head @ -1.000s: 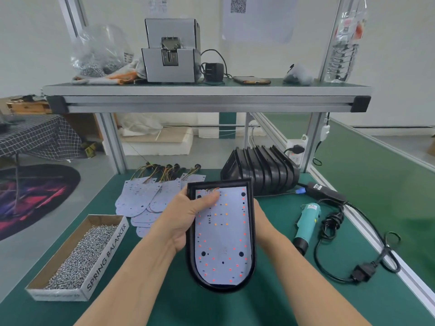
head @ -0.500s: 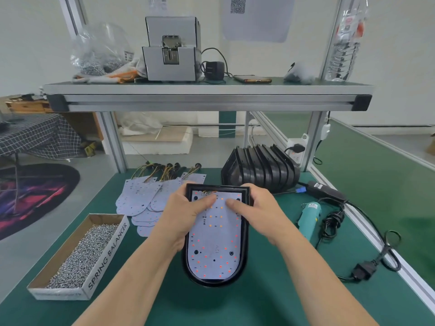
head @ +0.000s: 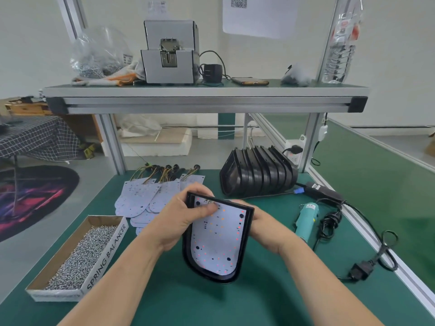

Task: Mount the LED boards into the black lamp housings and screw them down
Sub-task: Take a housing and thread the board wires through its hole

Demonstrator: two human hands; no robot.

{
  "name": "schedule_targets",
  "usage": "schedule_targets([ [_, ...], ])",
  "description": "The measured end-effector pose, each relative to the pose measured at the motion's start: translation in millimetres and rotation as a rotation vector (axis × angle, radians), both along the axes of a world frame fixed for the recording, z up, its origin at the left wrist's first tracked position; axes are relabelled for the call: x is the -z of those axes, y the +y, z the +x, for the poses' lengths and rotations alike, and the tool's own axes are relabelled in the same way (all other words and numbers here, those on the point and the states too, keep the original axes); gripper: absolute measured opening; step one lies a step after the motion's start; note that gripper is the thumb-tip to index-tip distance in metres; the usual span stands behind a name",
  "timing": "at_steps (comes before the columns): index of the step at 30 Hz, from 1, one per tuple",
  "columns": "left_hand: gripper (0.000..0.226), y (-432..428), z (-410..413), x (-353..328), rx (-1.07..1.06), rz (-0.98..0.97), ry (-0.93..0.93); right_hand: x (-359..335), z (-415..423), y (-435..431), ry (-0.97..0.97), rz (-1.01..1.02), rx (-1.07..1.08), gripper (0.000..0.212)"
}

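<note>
Now LED board [head: 219, 238] in housing [head: 246, 234]; screws [head: 80, 255] in box [head: 107, 252].

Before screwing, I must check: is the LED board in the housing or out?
In: the LED board lies inside the black housing, its rim framing every visible edge.

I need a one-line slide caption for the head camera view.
Left hand and right hand hold a black lamp housing with an LED board inside.

The bench [head: 259, 302] wears a matt green mat. The housing [head: 245, 234] is glossy black plastic, its board [head: 216, 241] smooth matt white. Left of the housing, a plain cardboard box [head: 106, 252] holds shiny metal screws [head: 80, 252]. Right of it lies a teal plastic driver [head: 307, 222]. Beyond it stands a brushed aluminium shelf [head: 207, 100].
</note>
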State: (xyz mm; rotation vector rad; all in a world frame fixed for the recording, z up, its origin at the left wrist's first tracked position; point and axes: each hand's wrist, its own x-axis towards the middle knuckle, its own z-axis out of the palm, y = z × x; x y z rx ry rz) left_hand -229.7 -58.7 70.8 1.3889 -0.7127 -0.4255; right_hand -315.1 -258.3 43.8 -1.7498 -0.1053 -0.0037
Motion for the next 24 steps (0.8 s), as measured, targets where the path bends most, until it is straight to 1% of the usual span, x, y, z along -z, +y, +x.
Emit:
schedule_targets([
  [1,0.019,-0.4,0.0,-0.2,0.013,-0.017,0.021,2.0,1.7,4.1,-0.006,-0.003,-0.032,0.041],
  [2,0.021,0.2,0.5,-1.4,0.024,-0.036,0.041,1.9,2.6,5.8,-0.011,0.037,-0.038,0.037],
  [4,0.022,6.1,5.1,-2.9,0.062,-0.070,0.096,-1.6,3.8,0.4,-0.007,0.128,-0.012,0.040],
  [5,0.023,10.7,8.5,-3.2,0.093,-0.081,0.124,-2.9,4.0,-4.4,-0.012,0.135,0.004,0.042],
  [6,0.024,15.7,11.5,-3.5,0.126,-0.090,0.147,-5.1,4.3,-7.8,-0.025,0.100,0.026,0.042],
  [9,0.018,28.7,19.0,1.4,0.191,-0.117,0.185,-9.9,9.7,-9.1,-0.091,-0.177,0.079,0.027],
  [10,0.018,31.9,21.2,3.9,0.205,-0.123,0.209,-11.8,12.3,-8.1,-0.104,-0.231,0.090,0.022],
  [11,0.021,35.0,23.3,6.8,0.216,-0.130,0.243,-14.7,13.7,-7.2,-0.102,-0.232,0.105,0.020],
  [13,0.028,39.1,28.4,13.2,0.221,-0.161,0.321,-20.0,14.1,-6.3,-0.081,-0.103,0.125,0.019],
  [15,0.028,39.8,31.6,18.4,0.187,-0.218,0.379,-24.2,12.6,-5.2,-0.063,0.070,0.109,0.019],
  [18,0.024,39.4,34.0,26.0,0.170,-0.346,0.472,-29.3,9.3,-1.1,-0.008,0.269,-0.024,0.014],
  [19,0.027,40.3,34.8,27.4,0.172,-0.371,0.485,-31.1,8.2,0.3,-0.002,0.271,-0.051,0.009],
  [20,0.030,41.5,35.6,28.8,0.169,-0.379,0.487,-33.3,7.1,1.6,-0.004,0.201,-0.043,0.005],
  [22,0.036,43.6,37.9,31.9,0.174,-0.397,0.484,-38.6,5.3,5.2,-0.037,-0.082,0.040,0.009],
  [23,0.033,44.6,39.3,33.3,0.191,-0.410,0.484,-41.6,4.7,7.5,-0.068,-0.184,0.069,0.013],
  [24,0.026,45.1,40.3,34.1,0.214,-0.417,0.484,-45.4,4.0,9.5,-0.097,-0.220,0.070,0.016],
])
